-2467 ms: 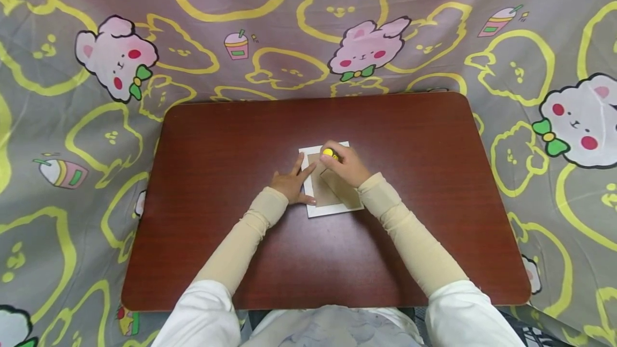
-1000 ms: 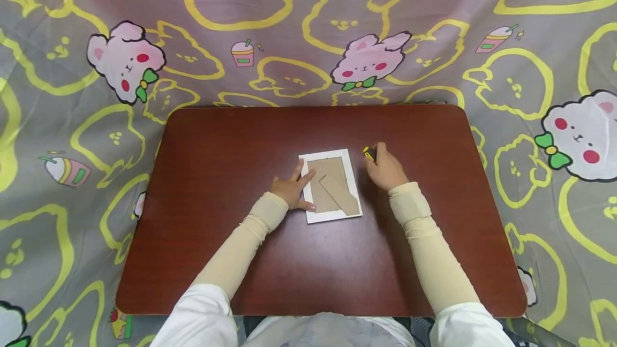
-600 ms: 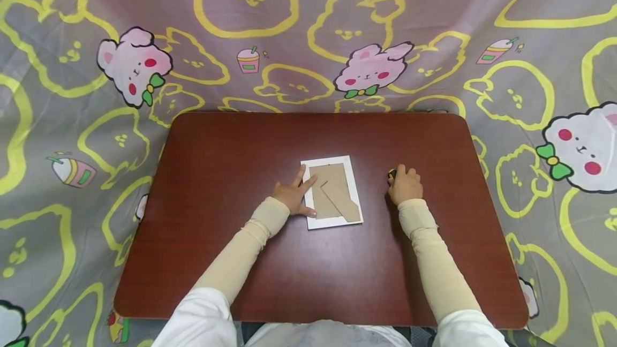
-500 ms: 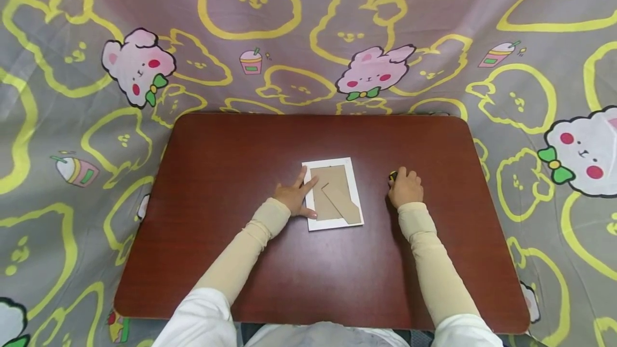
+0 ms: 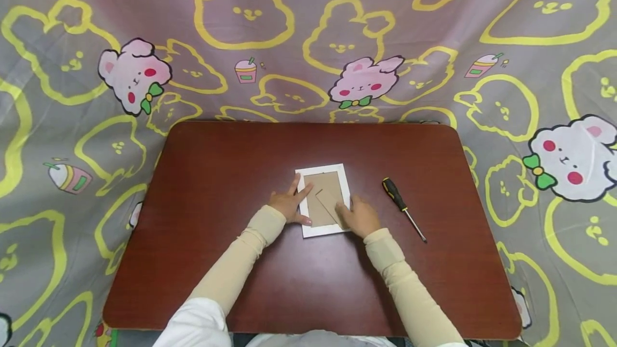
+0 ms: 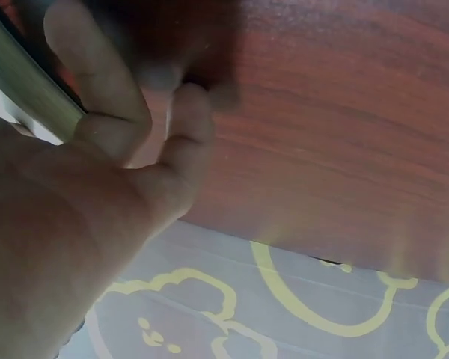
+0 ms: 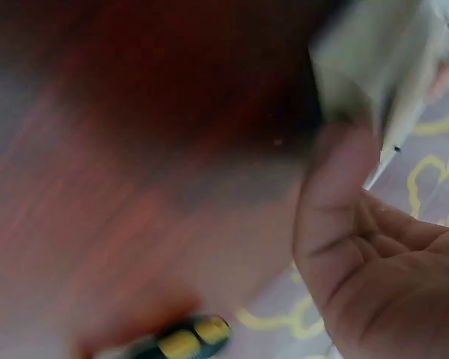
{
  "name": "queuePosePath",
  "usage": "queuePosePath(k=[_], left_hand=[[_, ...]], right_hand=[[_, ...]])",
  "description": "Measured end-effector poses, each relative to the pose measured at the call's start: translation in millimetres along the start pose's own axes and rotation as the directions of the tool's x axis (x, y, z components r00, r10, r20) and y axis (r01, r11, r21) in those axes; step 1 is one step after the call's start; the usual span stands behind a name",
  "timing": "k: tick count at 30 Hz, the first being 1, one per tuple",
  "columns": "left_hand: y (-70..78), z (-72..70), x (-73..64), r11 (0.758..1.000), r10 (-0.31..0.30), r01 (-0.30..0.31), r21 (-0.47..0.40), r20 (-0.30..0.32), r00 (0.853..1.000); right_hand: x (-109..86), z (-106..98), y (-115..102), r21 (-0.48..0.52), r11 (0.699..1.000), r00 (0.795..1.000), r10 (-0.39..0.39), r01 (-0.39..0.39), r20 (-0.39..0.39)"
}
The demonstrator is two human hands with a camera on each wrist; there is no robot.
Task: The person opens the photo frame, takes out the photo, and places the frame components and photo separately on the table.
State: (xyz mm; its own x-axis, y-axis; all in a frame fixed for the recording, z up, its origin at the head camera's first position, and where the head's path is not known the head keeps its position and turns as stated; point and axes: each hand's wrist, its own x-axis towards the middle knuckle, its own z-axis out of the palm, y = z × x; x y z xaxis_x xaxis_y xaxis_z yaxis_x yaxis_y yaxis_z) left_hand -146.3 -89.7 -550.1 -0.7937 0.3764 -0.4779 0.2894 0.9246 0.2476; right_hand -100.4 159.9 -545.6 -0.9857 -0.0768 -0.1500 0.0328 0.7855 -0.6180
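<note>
A white picture frame (image 5: 328, 229) lies on its face near the table's middle, its brown backing board (image 5: 322, 181) and slanted stand upward. My left hand (image 5: 285, 205) rests on its left edge with fingers spread; the left wrist view shows the frame's edge (image 6: 30, 82) beside two bent fingers. At the lower right edge my right hand (image 5: 362, 217) grips the frame, thumb on the back and the other fingers at the side. To the right lies a black and yellow screwdriver (image 5: 395, 196), untouched, its shaft toward the person. Its handle (image 7: 183, 342) shows in the right wrist view.
The reddish-brown wooden table (image 5: 217, 165) has rounded corners. A grey curtain (image 5: 279, 15) with cartoon animals hangs around its back and sides. Beige sleeves cover both forearms.
My right hand carried the screwdriver from the frame to the right, laid it on the table and came back to the frame's right edge. The left hand stayed on the frame. The view tilted.
</note>
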Motion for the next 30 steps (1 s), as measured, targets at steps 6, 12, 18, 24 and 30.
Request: queuePosePath(k=[6, 12, 18, 24, 30], left_hand=[[-4.4, 5.9, -3.2, 0.999, 0.021, -0.022, -0.03, -0.028, 0.999], [-9.6, 7.2, -3.0, 0.999, 0.019, -0.02, -0.046, -0.036, 0.999], [-14.0, 7.6, 0.7, 0.993, 0.048, -0.055, -0.107, -0.063, 0.997], [5.2, -5.6, -10.7, 0.992, -0.037, 0.018, -0.129, -0.147, 0.988], [54.6, -24.0, -34.0, 0.96, 0.079, -0.14, -0.241, -0.247, 0.966]], right_hand=[[-13.1, 17, -7, 0.182, 0.98, 0.996, 0.084, -0.081, -0.007], [-10.4, 11, -2, 0.493, 0.864, 0.994, 0.068, -0.103, 0.089], [-10.1, 7, 0, 0.623, 0.767, 0.985, 0.067, -0.152, 0.158], [-10.6, 7, -3, 0.65, 0.742, 0.985, 0.079, -0.163, 0.156], [-11.6, 1, -16, 0.623, 0.748, 0.974, 0.169, -0.227, 0.152]])
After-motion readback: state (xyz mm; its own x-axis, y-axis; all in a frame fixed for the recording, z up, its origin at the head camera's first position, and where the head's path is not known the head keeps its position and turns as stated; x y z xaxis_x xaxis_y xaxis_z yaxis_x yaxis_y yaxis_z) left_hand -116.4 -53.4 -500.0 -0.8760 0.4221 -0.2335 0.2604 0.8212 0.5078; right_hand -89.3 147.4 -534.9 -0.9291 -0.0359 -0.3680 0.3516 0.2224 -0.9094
